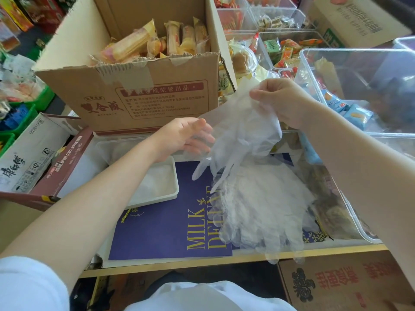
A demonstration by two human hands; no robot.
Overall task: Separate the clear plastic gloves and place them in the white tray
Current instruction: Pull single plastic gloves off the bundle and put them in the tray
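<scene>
Filmy clear gloves (242, 131) (crinkled), pinched aloft

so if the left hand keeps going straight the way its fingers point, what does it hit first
Most likely the clear glove hanging from the right hand. The left hand is open, fingers pointing right, fingertips at the glove's edge. Depth is unclear from one view, so it may already be touching.

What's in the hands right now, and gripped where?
Right hand pinches a clear glove by its cuff, fingers dangling. Left hand is open beside it.
</scene>
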